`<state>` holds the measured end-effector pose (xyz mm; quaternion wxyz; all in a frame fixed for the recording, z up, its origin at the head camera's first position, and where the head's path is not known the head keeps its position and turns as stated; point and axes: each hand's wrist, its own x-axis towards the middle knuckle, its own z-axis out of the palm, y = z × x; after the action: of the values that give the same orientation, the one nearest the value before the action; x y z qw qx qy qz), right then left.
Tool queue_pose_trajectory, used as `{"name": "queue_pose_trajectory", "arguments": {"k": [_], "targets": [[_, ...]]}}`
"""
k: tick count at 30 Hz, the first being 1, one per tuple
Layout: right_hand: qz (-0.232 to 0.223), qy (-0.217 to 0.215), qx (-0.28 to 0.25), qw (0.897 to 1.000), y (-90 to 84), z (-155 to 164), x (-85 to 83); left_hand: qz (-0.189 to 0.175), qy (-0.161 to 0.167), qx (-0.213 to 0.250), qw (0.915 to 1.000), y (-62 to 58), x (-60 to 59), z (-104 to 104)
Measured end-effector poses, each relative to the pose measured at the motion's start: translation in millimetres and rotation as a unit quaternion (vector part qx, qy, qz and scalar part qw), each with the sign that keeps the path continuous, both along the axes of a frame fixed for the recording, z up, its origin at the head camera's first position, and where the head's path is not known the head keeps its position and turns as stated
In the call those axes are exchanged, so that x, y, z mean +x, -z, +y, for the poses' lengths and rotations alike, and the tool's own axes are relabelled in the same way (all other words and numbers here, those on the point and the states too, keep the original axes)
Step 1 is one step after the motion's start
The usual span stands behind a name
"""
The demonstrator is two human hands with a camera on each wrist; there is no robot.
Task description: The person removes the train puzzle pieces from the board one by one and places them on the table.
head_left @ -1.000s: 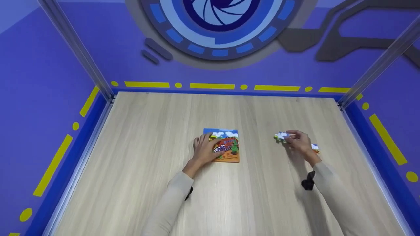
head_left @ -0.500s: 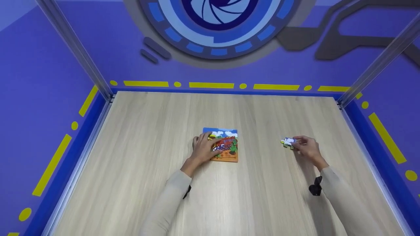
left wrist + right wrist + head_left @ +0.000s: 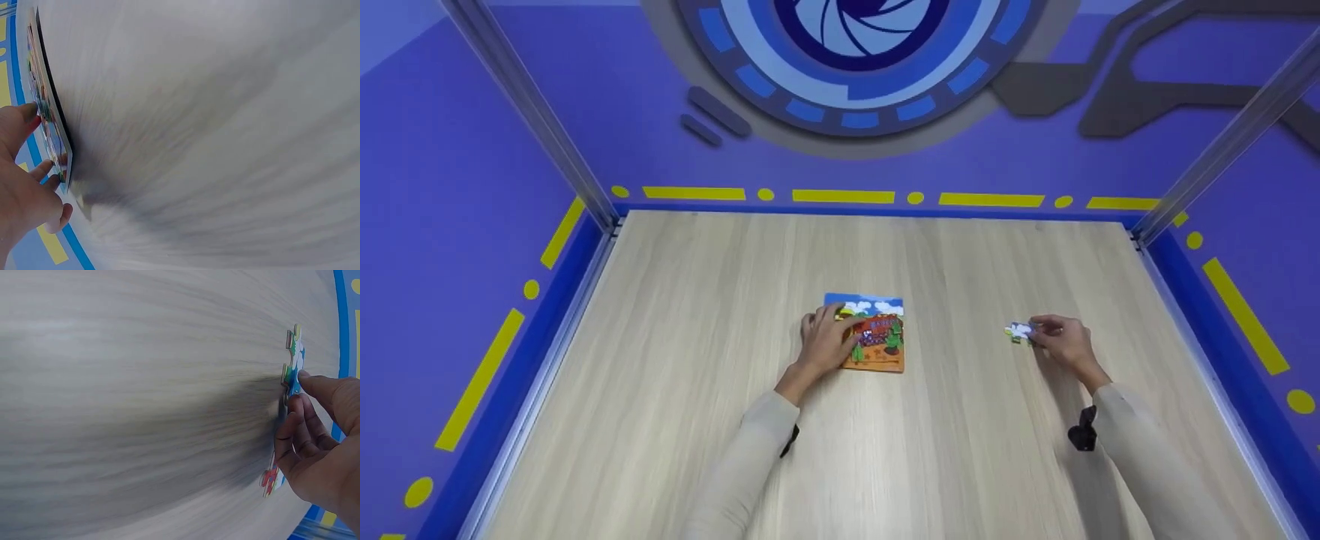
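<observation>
Pinching a flat white-blue-green jigsaw piece (image 3: 1018, 331), lower right of the head frame: right hand (image 3: 1066, 345). Left hand's (image 3: 823, 343) just resting, thumb and fingers apart, on a blue-red-orange rectangular picture puzzle (image 3: 880, 346) mid-frame.

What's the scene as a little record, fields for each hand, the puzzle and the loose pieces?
Left hand: rests on the puzzle
Puzzle: flat on the table, blue sky and white clouds toward the far edge
Right hand: pinches the first piece
First piece: white and blue, some green
Second piece: partly red, near the right hand, seen only in the right wrist view
</observation>
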<state>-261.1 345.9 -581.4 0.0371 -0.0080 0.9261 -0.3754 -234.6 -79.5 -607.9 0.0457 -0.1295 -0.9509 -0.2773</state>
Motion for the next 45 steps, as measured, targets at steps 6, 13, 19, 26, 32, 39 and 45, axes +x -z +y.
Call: {"name": "queue_pose_trajectory", "arguments": {"k": [6,13,19,26,32,39,45], "targets": [[-0.006,-0.006,0.006,1.0,2.9,-1.5,0.6,0.002,-0.004,0.013,0.9999,-2.1,1.1,0.1],[-0.012,-0.006,0.011,1.0,2.6,-1.7,0.8,0.001,0.002,0.024,0.9997,-3.9,2.0,-0.9],[0.013,-0.014,0.001,1.0,0.9,-1.3,0.7,-0.024,0.028,0.012,0.9993,-4.3,1.6,-5.7],[0.011,-0.017,-0.014,1.0,-2.5,-10.8,-3.5,-0.046,0.039,-0.006,0.9982,-8.2,2.9,-8.7],[0.027,-0.045,-0.025,0.998,-3.9,-26.7,-9.5,-0.052,0.045,-0.003,0.9976,-9.0,3.1,-8.9],[0.005,-0.076,-0.053,0.996,-3.6,-53.5,-18.6,-0.063,0.049,0.0,0.9968,-9.2,3.1,-9.3],[0.009,-0.094,-0.061,0.994,-0.7,-83.0,-24.2,-0.053,0.051,0.009,0.9973,-7.9,4.3,-9.9]]}}
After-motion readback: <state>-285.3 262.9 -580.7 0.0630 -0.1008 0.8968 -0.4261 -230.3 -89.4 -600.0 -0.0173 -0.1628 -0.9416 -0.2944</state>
